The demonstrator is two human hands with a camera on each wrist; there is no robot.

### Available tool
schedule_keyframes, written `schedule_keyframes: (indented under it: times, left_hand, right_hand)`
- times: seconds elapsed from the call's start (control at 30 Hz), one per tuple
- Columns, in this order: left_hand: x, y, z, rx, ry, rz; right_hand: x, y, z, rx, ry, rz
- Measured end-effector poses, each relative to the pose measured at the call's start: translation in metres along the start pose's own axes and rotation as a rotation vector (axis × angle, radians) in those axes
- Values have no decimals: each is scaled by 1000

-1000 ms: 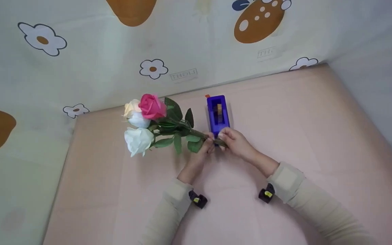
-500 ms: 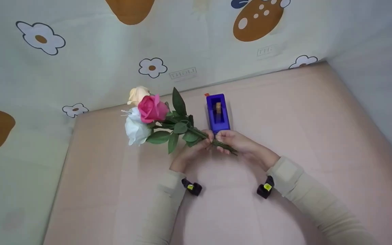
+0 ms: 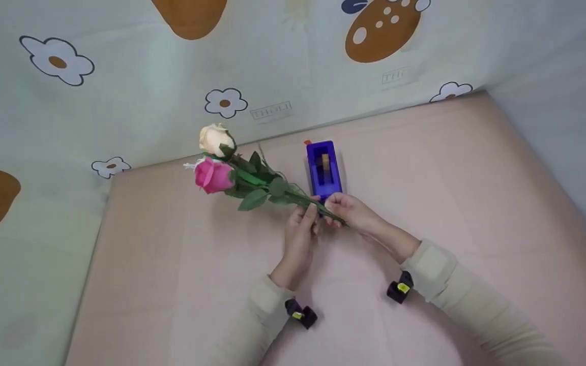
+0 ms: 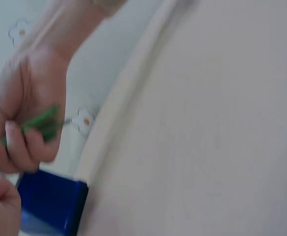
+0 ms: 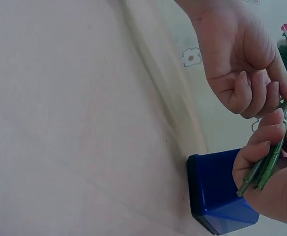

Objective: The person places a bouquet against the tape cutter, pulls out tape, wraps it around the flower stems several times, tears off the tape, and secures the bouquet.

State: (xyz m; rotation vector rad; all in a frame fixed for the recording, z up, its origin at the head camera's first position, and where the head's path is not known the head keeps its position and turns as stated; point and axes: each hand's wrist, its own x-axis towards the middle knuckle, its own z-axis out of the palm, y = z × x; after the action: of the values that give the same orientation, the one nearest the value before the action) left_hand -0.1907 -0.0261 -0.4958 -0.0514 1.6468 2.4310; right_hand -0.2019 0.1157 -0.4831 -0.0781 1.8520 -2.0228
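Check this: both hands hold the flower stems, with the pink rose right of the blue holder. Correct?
No: the pink rose is left of the blue holder, as the head view shows. The left hand and right hand do both hold the flower stems.

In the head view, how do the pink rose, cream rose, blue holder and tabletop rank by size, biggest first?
1. Tabletop
2. Blue holder
3. Pink rose and cream rose: too alike to rank
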Motion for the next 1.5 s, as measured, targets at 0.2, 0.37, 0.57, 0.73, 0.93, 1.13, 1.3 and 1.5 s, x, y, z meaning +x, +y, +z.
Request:
schedule_keyframes:
  times: [0.2,0.37,0.57,0.73,0.93,1.13,1.3,1.5]
  left_hand:
    - [-2,-5,2,-33,14,-6]
    - [4,-11,-8,-21,-64,-21]
    - [11,-11,-16,-1,-156,5]
    - [16,-10,-24,94,-221,42]
    - [26,-10,-29,169,-311,49]
    - [20,-8,-20,152,-232,61]
    - [10,-5,-6,224,-99,104]
    - [2,-1,2,238,-5,86]
  right_hand:
    - [-2,0,2,-66,47,-5]
    - [-3,1,3,5,103,28]
    - [-2,-3,6,68,188,42]
    - [0,-7,-4,-22,46,133]
    - [1,-11,-16,-80,-160,195]
    - [-2,-7,-14,-10,-88,166]
    - [-5,0,-10,50,-9,104]
    - [-5,1,-6,73,34,96]
